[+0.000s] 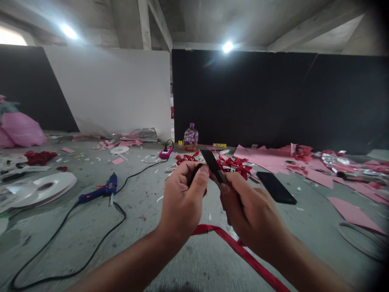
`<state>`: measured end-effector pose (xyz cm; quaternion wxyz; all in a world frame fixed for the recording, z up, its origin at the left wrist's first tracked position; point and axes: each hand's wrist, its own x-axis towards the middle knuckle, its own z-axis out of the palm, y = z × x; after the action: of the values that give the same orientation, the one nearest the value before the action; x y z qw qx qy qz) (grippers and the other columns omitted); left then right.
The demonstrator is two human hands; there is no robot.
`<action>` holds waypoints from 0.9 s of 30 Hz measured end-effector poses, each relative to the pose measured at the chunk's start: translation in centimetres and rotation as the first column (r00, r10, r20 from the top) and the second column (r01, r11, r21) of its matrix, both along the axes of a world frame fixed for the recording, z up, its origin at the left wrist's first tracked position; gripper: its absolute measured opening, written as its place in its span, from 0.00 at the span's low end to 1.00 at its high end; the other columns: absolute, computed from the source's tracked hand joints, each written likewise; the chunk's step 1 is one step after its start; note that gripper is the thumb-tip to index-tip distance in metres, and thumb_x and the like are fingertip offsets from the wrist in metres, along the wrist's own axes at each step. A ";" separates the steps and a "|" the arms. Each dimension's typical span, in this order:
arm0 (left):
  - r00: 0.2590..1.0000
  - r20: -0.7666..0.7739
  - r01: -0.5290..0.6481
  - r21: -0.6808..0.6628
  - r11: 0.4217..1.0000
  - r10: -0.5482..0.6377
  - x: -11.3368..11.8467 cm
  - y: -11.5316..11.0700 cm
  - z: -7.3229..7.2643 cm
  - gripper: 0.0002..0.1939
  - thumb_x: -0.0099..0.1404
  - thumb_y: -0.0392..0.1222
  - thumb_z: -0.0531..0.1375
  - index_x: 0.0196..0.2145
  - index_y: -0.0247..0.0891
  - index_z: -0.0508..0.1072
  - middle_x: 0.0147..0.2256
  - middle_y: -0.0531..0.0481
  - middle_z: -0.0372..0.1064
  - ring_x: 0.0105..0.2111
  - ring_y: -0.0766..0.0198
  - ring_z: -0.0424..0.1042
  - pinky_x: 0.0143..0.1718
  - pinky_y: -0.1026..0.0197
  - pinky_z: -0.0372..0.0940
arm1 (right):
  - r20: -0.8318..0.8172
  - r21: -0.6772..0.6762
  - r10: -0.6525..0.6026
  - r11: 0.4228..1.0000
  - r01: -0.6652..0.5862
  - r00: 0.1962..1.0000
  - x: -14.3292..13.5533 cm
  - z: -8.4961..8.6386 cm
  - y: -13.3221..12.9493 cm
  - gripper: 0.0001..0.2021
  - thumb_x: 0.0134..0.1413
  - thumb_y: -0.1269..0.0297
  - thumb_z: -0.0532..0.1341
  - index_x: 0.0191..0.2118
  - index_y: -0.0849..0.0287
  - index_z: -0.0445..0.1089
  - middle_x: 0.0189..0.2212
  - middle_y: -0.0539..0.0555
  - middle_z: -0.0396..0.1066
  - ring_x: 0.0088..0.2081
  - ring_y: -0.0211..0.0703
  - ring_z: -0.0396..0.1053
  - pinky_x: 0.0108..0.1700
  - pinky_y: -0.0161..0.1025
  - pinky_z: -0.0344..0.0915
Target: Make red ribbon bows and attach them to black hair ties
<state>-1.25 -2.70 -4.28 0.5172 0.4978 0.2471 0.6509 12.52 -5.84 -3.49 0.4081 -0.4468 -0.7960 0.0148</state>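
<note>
My left hand (185, 192) is closed in a pinch, thumb against the fingers, with a small dark piece showing between them. I cannot make out what that piece is. Close beside it, my right hand (252, 211) is wrapped round a flat, dark, blade-like strip (212, 162), its squared end tilted up and leftward. Whether the strip belongs to a tool is hidden by my fingers. Below both hands runs a red ribbon (240, 248), trailing to the lower right; its upper end passes behind my left wrist.
On the floor at left lie a blue glue gun (101, 190) with a looping black cord and a white reel (50, 187). Red ribbon bows (235, 165) lie beyond my hands, near a purple-capped bottle (191, 138). A black phone (276, 187) and pink paper (355, 213) are to the right.
</note>
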 end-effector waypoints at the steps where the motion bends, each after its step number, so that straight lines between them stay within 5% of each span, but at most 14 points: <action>1: 1.000 -0.005 0.007 -0.007 1.000 -0.007 0.1 0.0 -0.1 0.10 0.67 0.45 0.62 0.34 0.36 0.70 0.24 0.57 0.60 0.24 0.74 0.56 0.25 0.69 0.54 | 0.001 0.002 0.001 1.000 -0.001 1.000 0.0 0.0 0.0 0.09 0.67 0.66 0.48 0.33 0.56 0.56 0.16 0.44 0.60 0.14 0.33 0.59 0.20 0.36 0.48; 27: 1.000 0.018 0.025 -0.038 0.999 -0.024 0.3 0.0 -0.3 0.09 0.66 0.44 0.62 0.34 0.35 0.70 0.25 0.56 0.60 0.23 0.74 0.56 0.25 0.69 0.56 | 0.005 -0.013 -0.012 1.000 0.012 1.000 0.0 -0.1 0.2 0.09 0.67 0.66 0.48 0.33 0.55 0.55 0.17 0.43 0.58 0.15 0.33 0.56 0.21 0.36 0.47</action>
<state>-0.95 -2.71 -4.54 0.5366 0.4849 0.2487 0.6442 12.53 -5.66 -3.56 0.4032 -0.4544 -0.7942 0.0165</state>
